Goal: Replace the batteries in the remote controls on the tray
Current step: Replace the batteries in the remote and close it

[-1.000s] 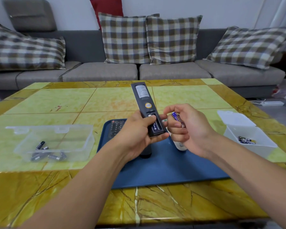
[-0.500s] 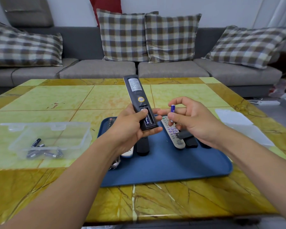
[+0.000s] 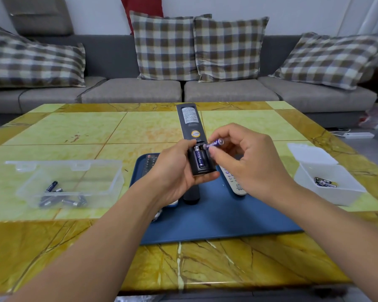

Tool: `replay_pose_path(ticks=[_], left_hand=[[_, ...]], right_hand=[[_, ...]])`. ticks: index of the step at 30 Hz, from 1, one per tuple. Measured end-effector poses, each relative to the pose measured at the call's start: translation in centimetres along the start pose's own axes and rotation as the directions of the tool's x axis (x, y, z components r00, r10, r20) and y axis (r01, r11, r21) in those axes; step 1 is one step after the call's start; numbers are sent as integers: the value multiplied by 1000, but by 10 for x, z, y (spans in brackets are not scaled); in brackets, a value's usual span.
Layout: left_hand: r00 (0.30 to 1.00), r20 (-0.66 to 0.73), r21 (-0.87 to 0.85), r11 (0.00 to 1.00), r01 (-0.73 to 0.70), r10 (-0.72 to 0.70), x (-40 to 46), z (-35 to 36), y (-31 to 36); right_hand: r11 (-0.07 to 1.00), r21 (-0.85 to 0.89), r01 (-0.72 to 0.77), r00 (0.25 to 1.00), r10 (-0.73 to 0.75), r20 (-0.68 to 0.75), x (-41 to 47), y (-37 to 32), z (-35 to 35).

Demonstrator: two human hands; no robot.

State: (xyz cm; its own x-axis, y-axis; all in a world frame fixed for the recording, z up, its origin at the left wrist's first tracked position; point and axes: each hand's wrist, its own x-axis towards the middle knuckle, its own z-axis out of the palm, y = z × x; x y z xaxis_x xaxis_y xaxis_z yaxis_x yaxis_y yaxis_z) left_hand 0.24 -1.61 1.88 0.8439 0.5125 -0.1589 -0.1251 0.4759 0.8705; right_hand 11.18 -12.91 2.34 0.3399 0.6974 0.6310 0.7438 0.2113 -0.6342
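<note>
**Mia:** Where is the remote?

**Tom:** The black remote (image 3: 192, 136) is up in the air, above the far end of the blue tray (image 3: 216, 223). The left hand (image 3: 175, 173) grips its near end, fingers curled round it. Its back faces up and the battery hole is open.

**Mia:** Is anything in the hole?

**Tom:** One battery (image 3: 199, 159) lies in the left slot. The right hand (image 3: 247, 162) pinches a second battery (image 3: 215, 143) with thumb and fingertips, right at the top of the empty slot.

**Mia:** Is a battery hard to hold?

**Tom:** I think it is light, hard and smooth, so it can slip and roll. Best to pinch it round the middle and leave the ends free. The remote looks stiff and light too, and holding its sides keeps the hole clear.

**Mia:** What else is by the tray?

**Tom:** On the tray lie a white remote (image 3: 234, 182) and other dark ones. Left of the tray is a clear box (image 3: 68, 182) with batteries in it. Right of the tray is a white box (image 3: 327, 182) with more.

**Mia:** And under the tray?

**Tom:** A shiny yellow and green table (image 3: 74, 131), hard and flat. Past the tray, behind the table, is a grey sofa (image 3: 131, 90) with checked pillows (image 3: 168, 46).
</note>
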Motion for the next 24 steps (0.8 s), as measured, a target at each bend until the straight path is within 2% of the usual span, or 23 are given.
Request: replay_pose_path(ticks=[3, 5, 7, 14, 21, 24], left_hand=[[1000, 18, 0, 1000, -15, 15, 0, -1, -2], [998, -8, 14, 998, -62, 62, 1, -1, -5], [995, -22, 35, 994, -101, 102, 2, 0, -7], [994, -43, 37, 994, -100, 101, 1, 1, -4], [998, -4, -6, 998, -56, 56, 0, 5, -9], [999, 29, 6, 1000, 14, -14, -3, 12, -12]], right_hand=[[979, -151, 138, 990, -133, 48, -5, 4, 3], [918, -305, 253, 967, -233, 98, -5, 7, 4], [864, -384, 325, 946, -292, 143, -4, 9, 4], [857, -348, 380, 915, -295, 275, -2, 18, 0], [936, -244, 252, 963, -219, 155, 3, 32, 7], [977, -194, 91, 995, -83, 48, 10, 31, 5]])
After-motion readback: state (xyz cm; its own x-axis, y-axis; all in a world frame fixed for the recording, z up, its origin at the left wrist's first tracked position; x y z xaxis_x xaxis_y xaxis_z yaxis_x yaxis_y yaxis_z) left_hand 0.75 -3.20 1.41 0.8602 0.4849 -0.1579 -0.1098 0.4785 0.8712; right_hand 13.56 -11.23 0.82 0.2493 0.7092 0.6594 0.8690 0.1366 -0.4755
